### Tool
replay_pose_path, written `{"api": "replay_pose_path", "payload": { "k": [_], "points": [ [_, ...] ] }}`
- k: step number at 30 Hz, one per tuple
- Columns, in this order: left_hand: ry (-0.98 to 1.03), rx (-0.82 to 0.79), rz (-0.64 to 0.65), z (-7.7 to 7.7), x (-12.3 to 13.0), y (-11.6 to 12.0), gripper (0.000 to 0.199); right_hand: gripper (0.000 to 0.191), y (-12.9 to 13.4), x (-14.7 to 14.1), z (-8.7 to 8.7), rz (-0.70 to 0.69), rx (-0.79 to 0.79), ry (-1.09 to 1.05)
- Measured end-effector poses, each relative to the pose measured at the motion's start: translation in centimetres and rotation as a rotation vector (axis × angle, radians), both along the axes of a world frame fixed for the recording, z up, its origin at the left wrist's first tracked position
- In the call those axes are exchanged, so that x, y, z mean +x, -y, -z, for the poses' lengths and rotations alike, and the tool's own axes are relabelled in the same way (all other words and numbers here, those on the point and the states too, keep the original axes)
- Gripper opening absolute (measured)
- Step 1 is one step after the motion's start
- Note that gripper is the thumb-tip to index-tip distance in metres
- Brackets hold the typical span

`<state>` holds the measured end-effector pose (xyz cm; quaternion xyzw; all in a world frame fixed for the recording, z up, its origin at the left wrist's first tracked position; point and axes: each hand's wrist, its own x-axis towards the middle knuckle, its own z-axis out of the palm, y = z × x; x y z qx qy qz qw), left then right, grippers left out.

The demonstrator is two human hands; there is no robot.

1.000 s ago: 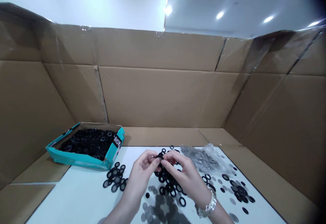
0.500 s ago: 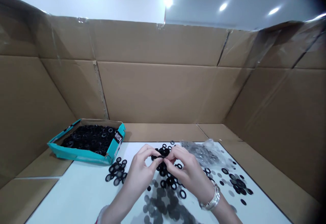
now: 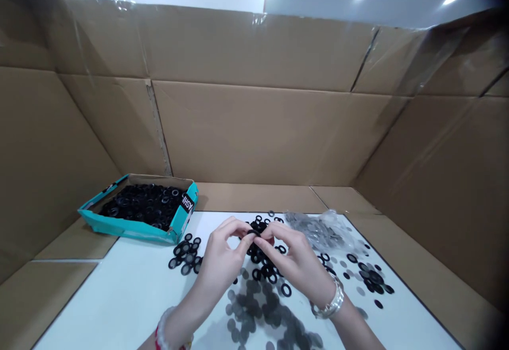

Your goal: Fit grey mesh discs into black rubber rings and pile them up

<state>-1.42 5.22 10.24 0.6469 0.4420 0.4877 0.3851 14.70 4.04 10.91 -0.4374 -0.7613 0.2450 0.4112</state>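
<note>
My left hand (image 3: 225, 252) and my right hand (image 3: 294, 262) meet above the table, their fingertips pinching a small black rubber ring (image 3: 253, 232) between them. Much of that ring is hidden by my fingers. Beneath my hands lies a loose heap of black rubber rings (image 3: 260, 257). Flat grey metal washers (image 3: 254, 307) are scattered on the white table (image 3: 99, 297) nearer to me. A silver wristwatch or bracelet (image 3: 332, 302) circles my right wrist, and a beaded bracelet (image 3: 167, 329) circles my left.
A teal cardboard box (image 3: 131, 226) full of black rings stands at the back left. Small ring groups lie at left (image 3: 186, 254) and right (image 3: 371, 281). A clear plastic bag of grey washers (image 3: 318, 232) sits at the back. Brown cardboard walls (image 3: 258, 132) surround the table.
The whole scene sits higher in the picture as my head tips down. My hands have stayed together on the ring, and more of my left wrist and its bracelet shows.
</note>
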Motion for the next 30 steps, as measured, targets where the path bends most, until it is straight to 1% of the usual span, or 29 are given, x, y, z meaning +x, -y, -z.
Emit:
{"api": "replay_pose_path", "payload": {
  "k": [2,4,5,7,9,11,14,16,18,20,22,24,26,28,30],
  "points": [
    [0.046,-0.086,0.116,-0.5,-0.2,0.0,0.013,0.024,0.0,0.2,-0.3,-0.017,-0.023,-0.011],
    [0.101,-0.234,0.249,-1.0,-0.5,-0.1,0.019,0.026,-0.1,0.5,-0.5,-0.054,-0.065,-0.015],
    [0.117,-0.3,0.294,-1.3,-0.7,0.0,0.021,0.026,-0.2,0.7,-0.6,-0.075,-0.089,-0.014],
    [0.127,-0.376,0.331,-1.8,-0.9,0.0,0.024,0.022,-0.3,1.1,-0.8,-0.104,-0.134,-0.016],
    [0.122,-0.397,0.344,-2.0,-0.9,0.1,0.025,0.014,-0.4,1.3,-0.8,-0.132,-0.17,-0.028],
    [0.114,-0.398,0.321,-2.0,-0.8,0.2,0.023,0.01,-0.4,1.3,-0.8,-0.155,-0.189,-0.04],
    [0.065,-0.36,0.202,-1.8,-0.5,0.1,0.015,0.017,-0.1,0.9,-0.8,-0.155,-0.182,-0.037],
    [0.031,-0.289,0.113,-1.7,-0.3,0.1,0.012,0.021,0.1,0.7,-0.8,-0.111,-0.155,-0.033],
    [0.027,-0.226,0.077,-1.6,-0.2,0.1,0.013,0.023,0.3,0.5,-0.9,-0.062,-0.126,-0.037],
    [0.048,-0.239,0.112,-1.7,-0.3,0.1,0.015,0.024,0.3,0.5,-1.0,-0.043,-0.11,-0.048],
    [0.061,-0.314,0.197,-1.8,-0.6,0.2,0.017,0.026,0.2,0.6,-1.0,-0.06,-0.12,-0.062],
    [0.06,-0.385,0.279,-1.9,-0.9,0.2,0.021,0.027,-0.1,0.7,-0.9,-0.079,-0.152,-0.082],
    [0.079,-0.426,0.333,-1.7,-1.2,0.0,0.024,0.022,-0.5,0.8,-0.6,-0.096,-0.201,-0.127],
    [0.107,-0.454,0.354,-1.3,-1.3,-0.2,0.027,0.014,-0.8,0.8,-0.4,-0.132,-0.242,-0.202],
    [0.107,-0.459,0.333,-0.9,-1.2,-0.4,0.029,0.019,-0.9,0.8,-0.2,-0.191,-0.249,-0.26]
  ]
}}
